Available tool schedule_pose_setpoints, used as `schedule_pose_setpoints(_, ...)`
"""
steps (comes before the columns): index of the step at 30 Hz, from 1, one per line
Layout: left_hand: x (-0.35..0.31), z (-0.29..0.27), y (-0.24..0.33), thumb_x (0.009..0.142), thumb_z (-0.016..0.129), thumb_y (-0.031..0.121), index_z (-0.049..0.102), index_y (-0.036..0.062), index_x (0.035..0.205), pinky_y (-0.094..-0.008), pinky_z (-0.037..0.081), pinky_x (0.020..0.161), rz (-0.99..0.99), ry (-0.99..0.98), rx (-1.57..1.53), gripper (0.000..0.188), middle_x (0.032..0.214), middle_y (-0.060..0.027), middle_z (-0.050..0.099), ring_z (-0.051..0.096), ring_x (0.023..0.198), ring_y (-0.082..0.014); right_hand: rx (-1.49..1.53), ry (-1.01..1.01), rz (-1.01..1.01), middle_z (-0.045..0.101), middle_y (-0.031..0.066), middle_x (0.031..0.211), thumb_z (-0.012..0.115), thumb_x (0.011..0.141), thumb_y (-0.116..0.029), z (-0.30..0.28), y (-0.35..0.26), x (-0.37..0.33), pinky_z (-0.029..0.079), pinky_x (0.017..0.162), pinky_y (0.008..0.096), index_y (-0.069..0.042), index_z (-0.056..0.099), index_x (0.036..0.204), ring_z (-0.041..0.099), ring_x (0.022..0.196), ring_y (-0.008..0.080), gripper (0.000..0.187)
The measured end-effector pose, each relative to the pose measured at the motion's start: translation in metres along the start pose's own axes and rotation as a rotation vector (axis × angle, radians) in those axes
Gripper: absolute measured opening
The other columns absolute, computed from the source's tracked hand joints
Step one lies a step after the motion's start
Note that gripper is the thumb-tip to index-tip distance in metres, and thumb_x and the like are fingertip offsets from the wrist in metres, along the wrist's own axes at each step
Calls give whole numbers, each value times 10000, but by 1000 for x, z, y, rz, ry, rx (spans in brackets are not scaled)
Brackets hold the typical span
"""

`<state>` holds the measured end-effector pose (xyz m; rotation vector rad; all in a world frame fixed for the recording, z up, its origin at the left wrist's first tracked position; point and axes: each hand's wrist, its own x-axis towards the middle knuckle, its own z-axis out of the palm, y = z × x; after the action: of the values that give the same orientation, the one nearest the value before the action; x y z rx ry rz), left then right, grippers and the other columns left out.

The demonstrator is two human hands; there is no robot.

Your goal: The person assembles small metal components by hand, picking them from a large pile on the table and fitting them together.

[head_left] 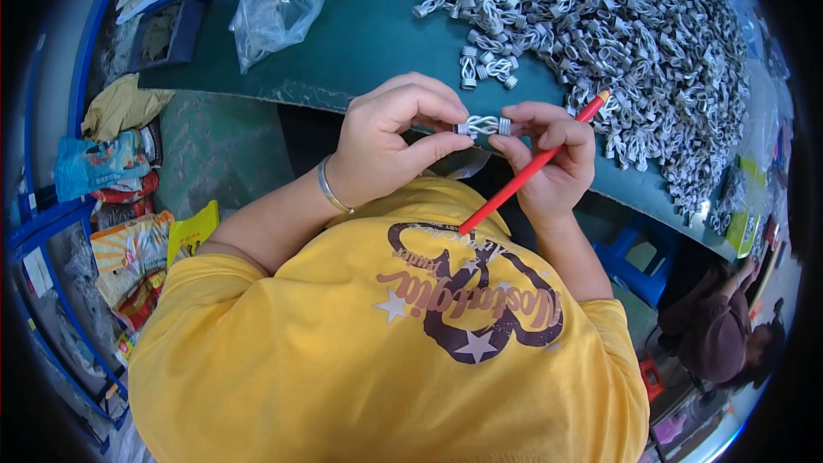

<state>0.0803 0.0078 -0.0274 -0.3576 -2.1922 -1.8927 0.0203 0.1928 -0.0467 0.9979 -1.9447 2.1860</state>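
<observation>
Between my two hands is a small silver-grey twisted metal part with ribbed ends and open loops in its middle. My left hand pinches its left end between thumb and fingertips. The thumb and index finger of my right hand grip the other end. Also in my right hand is a red pencil, lying aslant between the fingers, its bare tip up and to the right. Just beyond my hands, a few like parts lie on the green tabletop.
A large heap of the same grey parts covers the table's right side. At the far left are a clear plastic bag and a blue bin. Colourful packets fill the left side. A blue stool and another person are at right.
</observation>
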Motion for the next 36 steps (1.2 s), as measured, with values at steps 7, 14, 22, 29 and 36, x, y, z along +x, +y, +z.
schedule_pose_setpoints(7,-1,10,-3,753,649,-91,570,-51,951,-244,530,738,-268,1,-97,217,920,-106,598,624,803,-137,78,-65,-61,598,188,941,705,710,79,6,-7,5,518,644,234,-52,368,831,614,751,159,381)
schedule_pose_setpoints(14,-3,-4,10,724,704,-23,595,-21,880,-223,509,600,-217,-233,122,191,878,-82,601,604,715,-99,11,-133,22,611,171,900,716,696,68,4,-8,1,489,618,235,-50,399,795,600,723,156,353)
schedule_pose_setpoints(22,-1,1,-4,734,683,16,586,8,904,-253,476,562,-90,-146,402,195,832,-81,531,570,638,-156,-22,-98,54,624,132,797,697,698,75,1,3,-4,455,586,253,-49,415,731,570,673,165,310)
schedule_pose_setpoints(29,33,7,-32,709,669,-1,584,20,884,-327,466,633,112,14,615,195,848,-120,530,557,740,-283,-52,49,151,610,110,776,643,753,96,1,10,-8,423,552,210,-38,420,732,521,633,103,262)
schedule_pose_setpoints(36,17,2,-18,877,554,41,580,-32,957,-205,506,625,-386,193,-89,112,805,-45,606,596,668,-74,-41,89,151,602,132,865,583,806,91,3,11,-2,439,596,210,-40,402,788,524,660,105,225)
